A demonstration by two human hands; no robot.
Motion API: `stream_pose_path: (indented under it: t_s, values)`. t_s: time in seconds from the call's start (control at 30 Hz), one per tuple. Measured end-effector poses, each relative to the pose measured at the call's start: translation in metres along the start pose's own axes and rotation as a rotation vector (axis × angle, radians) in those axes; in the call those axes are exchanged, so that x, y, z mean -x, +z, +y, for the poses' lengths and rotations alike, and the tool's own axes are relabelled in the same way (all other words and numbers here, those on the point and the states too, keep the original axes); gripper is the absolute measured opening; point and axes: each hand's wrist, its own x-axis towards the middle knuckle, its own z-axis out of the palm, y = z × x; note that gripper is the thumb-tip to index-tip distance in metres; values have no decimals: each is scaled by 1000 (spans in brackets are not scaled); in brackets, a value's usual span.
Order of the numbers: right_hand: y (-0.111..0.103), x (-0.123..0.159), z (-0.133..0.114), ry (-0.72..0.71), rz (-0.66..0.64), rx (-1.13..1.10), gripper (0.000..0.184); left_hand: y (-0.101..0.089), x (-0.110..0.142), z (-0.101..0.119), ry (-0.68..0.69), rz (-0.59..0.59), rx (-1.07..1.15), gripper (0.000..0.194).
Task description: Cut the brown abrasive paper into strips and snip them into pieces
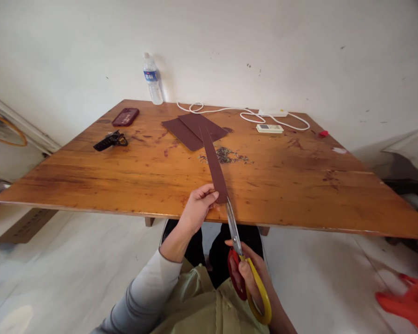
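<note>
A long, narrow strip of dark brown-red sheet (214,162), like sandpaper or card, is pinched near its lower end by my left hand (199,204). It points away from me above the wooden table (153,185). Scissors (234,227) with one red and one yellow handle are in my right hand (252,266), its fingers through the loops. The blades touch or pass beside the strip's near right corner; whether they are cutting it I cannot tell. Beyond the strip, two overlapping sheets (184,133) of the same colour lie flat, and small dark shreds (226,155) are heaped nearby.
At the back stand a water bottle (153,83) and a white power strip (273,113) with its cable. A phone (126,117) and a black strapped object (110,140) lie left. A pale remote (269,128) sits right. An orange-red bag (409,297) is on the floor.
</note>
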Motion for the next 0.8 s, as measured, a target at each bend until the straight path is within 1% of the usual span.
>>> stream_pose_path:
  t_s: [0.3,0.53,0.8]
  values:
    - [3,2,-6,-78,20,42,52,1,1,1,9,1,-13,19]
    - [1,0,-4,-53,-21,7,57,0,1,0,3,13,-28,17]
    - [2,1,-6,-74,-30,-5,54,0,1,1,1,6,-22,21]
